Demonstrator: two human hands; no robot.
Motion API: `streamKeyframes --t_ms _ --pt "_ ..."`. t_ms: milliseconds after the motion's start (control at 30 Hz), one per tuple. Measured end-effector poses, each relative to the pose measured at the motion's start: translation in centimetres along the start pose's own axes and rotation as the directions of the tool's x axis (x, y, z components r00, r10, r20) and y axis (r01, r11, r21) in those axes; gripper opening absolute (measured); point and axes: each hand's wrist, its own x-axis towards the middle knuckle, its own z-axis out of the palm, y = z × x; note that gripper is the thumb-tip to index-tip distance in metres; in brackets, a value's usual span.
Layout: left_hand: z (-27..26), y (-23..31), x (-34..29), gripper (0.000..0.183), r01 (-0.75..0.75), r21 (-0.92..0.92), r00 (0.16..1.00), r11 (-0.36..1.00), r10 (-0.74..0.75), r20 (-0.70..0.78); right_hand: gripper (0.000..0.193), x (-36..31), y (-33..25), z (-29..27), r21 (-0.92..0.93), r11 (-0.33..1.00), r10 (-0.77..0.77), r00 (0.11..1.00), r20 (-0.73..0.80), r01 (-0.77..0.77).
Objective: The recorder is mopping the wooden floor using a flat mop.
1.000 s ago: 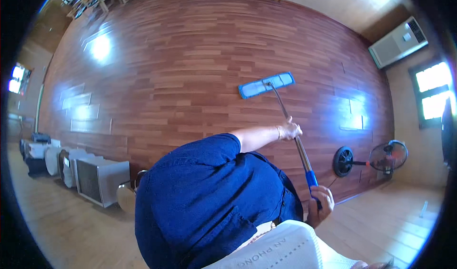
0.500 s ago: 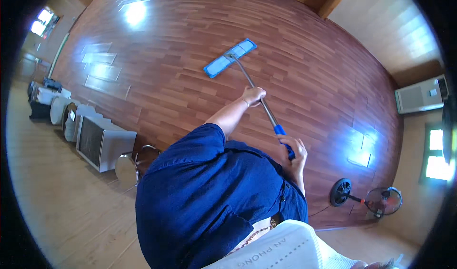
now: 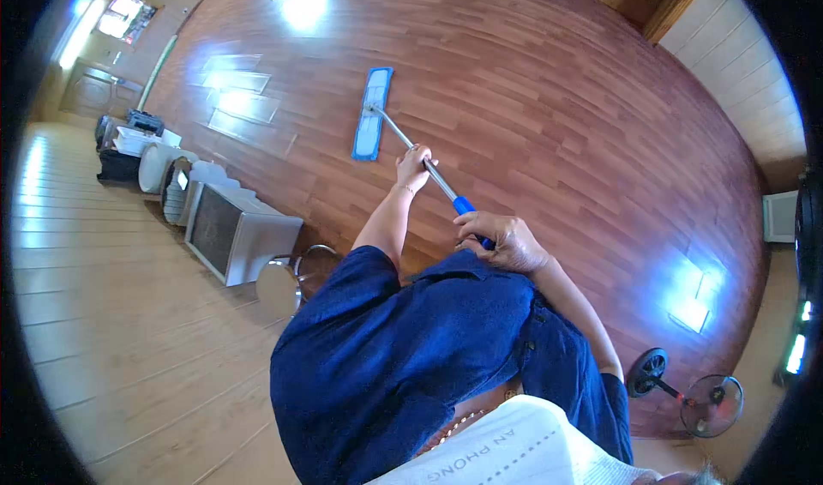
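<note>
A flat mop with a long blue pad (image 3: 372, 129) lies on the brown wood-plank floor (image 3: 514, 99) ahead of me. Its metal pole (image 3: 441, 181) slants from the pad back toward my body and ends in a blue grip (image 3: 464, 205). Partway down the pole, my left hand (image 3: 414, 168) is closed around the metal. Close to my belly, my right hand (image 3: 504, 240) wraps the blue grip at the upper end, and its fingers cover part of it.
A grey box-shaped cabinet (image 3: 273, 240) and a round metal-framed stool (image 3: 279, 288) stand to the left, with more household items (image 3: 159, 166) beyond them. A standing fan (image 3: 713, 405) is at the lower right. A wooden door frame (image 3: 677, 9) rises at the far right.
The mop pad has swung left and turned from a slant to nearly straight ahead. Both hands have shifted left with the pole, and the right forearm now shows more fully.
</note>
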Motion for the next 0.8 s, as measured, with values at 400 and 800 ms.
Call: streamKeyframes --t_ms 400,800 --pt "-4.2 -6.2 -5.4 0.025 0.052 -0.078 0.952 0.996 -0.072 -0.296 0.024 3.5 0.0 2.4 0.16 0.985 0.036 0.979 0.203 -0.07" --pt "-0.9 3.9 -3.4 0.028 -0.227 -0.201 0.962 0.953 0.187 -0.199 0.02 -2.0 -6.0 -6.3 0.04 0.959 0.282 0.93 -0.237 -0.281"
